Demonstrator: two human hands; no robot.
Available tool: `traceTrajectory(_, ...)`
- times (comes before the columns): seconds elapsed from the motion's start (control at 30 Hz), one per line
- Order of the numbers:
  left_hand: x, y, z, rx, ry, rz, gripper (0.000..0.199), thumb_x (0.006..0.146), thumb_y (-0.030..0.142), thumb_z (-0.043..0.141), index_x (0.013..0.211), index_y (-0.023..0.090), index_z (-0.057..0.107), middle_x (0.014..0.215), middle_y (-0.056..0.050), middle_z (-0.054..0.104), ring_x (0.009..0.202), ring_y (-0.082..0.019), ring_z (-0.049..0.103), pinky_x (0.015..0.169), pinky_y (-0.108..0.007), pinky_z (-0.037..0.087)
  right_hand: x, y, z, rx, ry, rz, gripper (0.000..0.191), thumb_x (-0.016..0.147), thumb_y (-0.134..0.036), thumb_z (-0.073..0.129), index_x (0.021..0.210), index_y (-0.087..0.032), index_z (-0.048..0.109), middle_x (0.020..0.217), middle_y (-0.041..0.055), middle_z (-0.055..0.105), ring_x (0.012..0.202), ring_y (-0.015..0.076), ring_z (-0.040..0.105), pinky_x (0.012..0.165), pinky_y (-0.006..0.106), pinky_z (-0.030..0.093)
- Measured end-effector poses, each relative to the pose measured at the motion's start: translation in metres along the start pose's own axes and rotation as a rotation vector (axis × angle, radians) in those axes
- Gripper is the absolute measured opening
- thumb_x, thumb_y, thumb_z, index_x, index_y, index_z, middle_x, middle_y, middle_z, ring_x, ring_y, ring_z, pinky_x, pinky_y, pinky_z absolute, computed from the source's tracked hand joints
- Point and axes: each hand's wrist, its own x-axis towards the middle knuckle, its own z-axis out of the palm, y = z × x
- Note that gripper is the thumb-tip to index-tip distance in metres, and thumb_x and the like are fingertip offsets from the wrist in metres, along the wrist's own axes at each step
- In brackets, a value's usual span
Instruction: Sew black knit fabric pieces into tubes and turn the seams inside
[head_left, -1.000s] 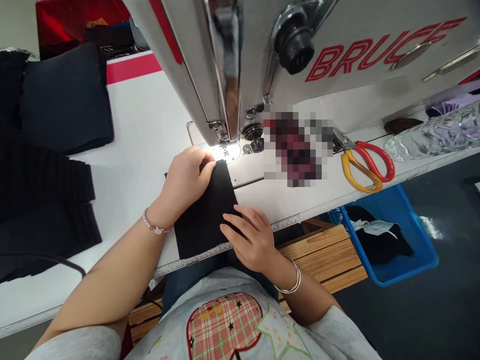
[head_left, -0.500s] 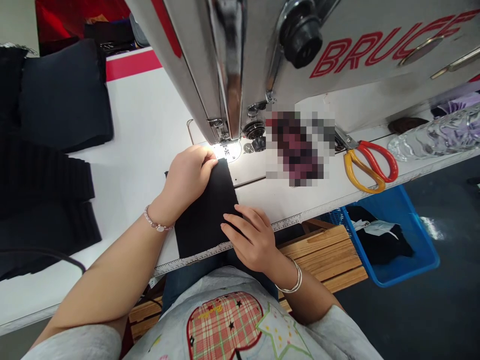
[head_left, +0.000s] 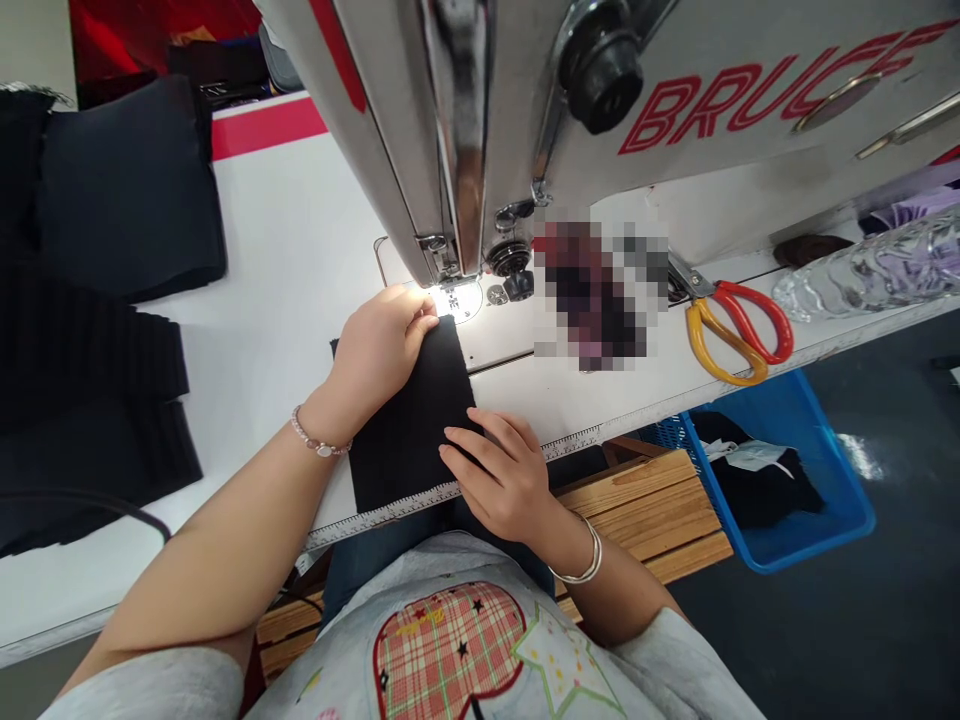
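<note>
My hands on a black fabric panel at the sewing machine

My left hand is curled closed, gripping the panel's top end just in front of the presser foot. My right hand is open, its fingers spread flat on the lower part of the panel. The panel lies flat on the white sewing table between my hands, its lower end reaching the measuring tape along the table edge. Past my right hand sit red-and-yellow scissors, with a blue plastic basket below the table. Beyond my left hand lie stacks of ribbed black fabric.
</note>
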Motion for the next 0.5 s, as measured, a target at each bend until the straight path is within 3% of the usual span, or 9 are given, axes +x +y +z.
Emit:
traceTrajectory(0.3, -0.002, 0.003, 0.004, 0.079, -0.002, -0.008, 0.013, 0.091, 0.024, 0.043, 0.086, 0.022, 0.055, 0.085, -0.005, 0.058, 0.079, -0.022, 0.055, 0.065, -0.033, 0.039, 0.001, -0.001, -0.003, 0.004, -0.056, 0.023, 0.023, 0.089, -0.013, 0.054, 0.104, -0.019, 0.070, 0.113, 0.0042, 0.072, 0.120, 0.0229, 0.056, 0.099, 0.037, 0.045)
traceTrajectory(0.5, -0.003, 0.001, 0.011, 0.134, 0.162, 0.139, 0.026, 0.090, 0.016, 0.037, 0.082, 0.024, 0.061, 0.086, -0.006, 0.056, 0.083, -0.022, 0.051, 0.076, -0.037, 0.041, 0.002, -0.002, -0.006, -0.015, -0.096, 0.031, 0.022, 0.091, -0.016, 0.054, 0.106, -0.020, 0.070, 0.115, 0.0034, 0.071, 0.121, 0.0217, 0.055, 0.100, 0.037, 0.045)
